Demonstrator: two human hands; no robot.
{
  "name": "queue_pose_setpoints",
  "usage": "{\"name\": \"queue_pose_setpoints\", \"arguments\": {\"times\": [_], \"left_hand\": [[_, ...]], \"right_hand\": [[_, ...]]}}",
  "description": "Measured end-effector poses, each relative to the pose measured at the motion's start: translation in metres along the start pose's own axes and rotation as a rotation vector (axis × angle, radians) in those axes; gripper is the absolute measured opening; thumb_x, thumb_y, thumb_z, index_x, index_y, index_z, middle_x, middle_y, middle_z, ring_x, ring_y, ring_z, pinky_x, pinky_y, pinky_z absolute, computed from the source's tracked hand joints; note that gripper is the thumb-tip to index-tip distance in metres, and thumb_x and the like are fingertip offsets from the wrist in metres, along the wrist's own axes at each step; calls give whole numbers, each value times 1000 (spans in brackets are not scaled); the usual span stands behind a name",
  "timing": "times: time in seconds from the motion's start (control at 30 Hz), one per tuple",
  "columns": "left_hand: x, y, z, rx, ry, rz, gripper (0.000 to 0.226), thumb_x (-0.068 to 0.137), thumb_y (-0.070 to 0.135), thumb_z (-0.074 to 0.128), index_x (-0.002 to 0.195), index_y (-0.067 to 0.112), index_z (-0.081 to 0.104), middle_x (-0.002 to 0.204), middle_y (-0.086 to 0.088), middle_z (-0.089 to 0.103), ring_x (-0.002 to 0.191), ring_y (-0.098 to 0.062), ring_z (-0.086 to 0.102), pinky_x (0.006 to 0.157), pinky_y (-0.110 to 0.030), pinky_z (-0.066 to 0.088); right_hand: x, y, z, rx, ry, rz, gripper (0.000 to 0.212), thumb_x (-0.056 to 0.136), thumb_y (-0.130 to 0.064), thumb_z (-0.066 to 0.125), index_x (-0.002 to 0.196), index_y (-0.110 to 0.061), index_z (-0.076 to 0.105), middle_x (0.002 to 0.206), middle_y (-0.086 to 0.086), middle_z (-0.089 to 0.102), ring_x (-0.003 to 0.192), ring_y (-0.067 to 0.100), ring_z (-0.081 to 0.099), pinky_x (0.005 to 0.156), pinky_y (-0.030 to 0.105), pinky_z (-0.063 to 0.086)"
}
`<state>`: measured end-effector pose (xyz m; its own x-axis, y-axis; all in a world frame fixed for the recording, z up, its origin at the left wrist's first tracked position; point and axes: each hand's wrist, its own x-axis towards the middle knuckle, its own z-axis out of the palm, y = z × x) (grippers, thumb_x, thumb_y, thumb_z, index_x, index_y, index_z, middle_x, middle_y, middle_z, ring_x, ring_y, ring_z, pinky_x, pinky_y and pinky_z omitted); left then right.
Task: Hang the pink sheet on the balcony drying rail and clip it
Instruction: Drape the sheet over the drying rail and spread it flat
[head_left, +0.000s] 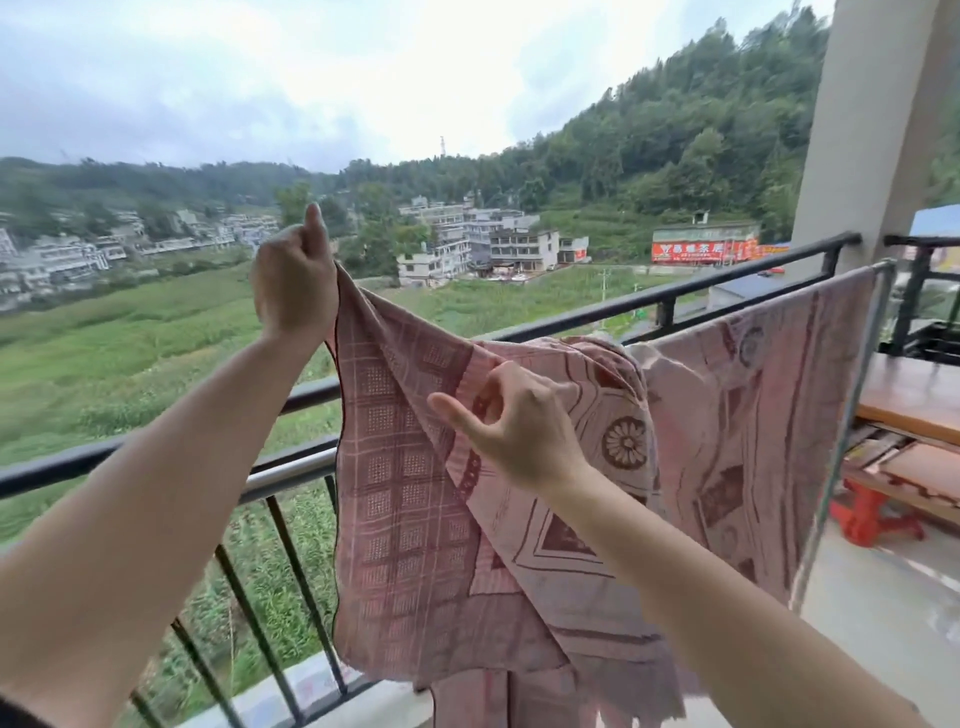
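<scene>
The pink patterned sheet (737, 415) hangs over a silver drying rail (291, 470) that runs just inside the black balcony railing (675, 296). Its right part lies draped over the rail up to the rail's right post. My left hand (293, 280) is raised above the railing and pinches the sheet's left corner, lifting it. Lower and to the right, my right hand (514, 426) pinches a fold of the bunched middle of the sheet, its index finger pointing left. No clip is visible.
A white pillar (872, 130) stands at the right end of the railing. Behind the sheet on the right are a wooden table top (914, 395), a red stool (872, 512) and stacked boards. Beyond the railing lie green fields and buildings far below.
</scene>
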<state>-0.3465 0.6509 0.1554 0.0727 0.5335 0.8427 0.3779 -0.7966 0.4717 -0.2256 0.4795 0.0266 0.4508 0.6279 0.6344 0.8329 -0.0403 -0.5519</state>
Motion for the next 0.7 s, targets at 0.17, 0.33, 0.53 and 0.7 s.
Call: {"name": "queue_pose_setpoints", "arguments": {"times": [0.17,0.33,0.53,0.7], "left_hand": [[-19,-9,-11,-71,-21,-8,58,107,32,37,50,20,32,43,1,30,31,-6,37,32,-20,19],[-27,-26,-41,-85,-88,69,59,105,38,40,50,19,35,42,3,32,32,-9,27,34,-20,16],[-30,-107,-134,149,-516,805,51,75,57,62,71,11,41,51,12,33,38,-4,30,34,-19,32],[-32,-171,-199,230,-336,770,46,80,35,75,97,-1,52,58,-13,58,43,-19,52,45,-31,51]], "right_hand": [[-17,-28,55,-140,-159,143,110,62,-96,48,139,-19,26,129,8,49,107,29,61,91,46,55],[-19,-40,87,-186,4,-10,32,98,-34,54,116,-8,58,114,16,60,87,38,68,64,34,46],[-25,-79,64,-158,311,-56,26,100,-16,46,82,-11,64,65,4,63,52,17,52,46,24,35],[-60,-186,71,-68,535,-324,31,87,-19,45,56,-20,43,41,-10,34,35,4,28,40,18,18]]}}
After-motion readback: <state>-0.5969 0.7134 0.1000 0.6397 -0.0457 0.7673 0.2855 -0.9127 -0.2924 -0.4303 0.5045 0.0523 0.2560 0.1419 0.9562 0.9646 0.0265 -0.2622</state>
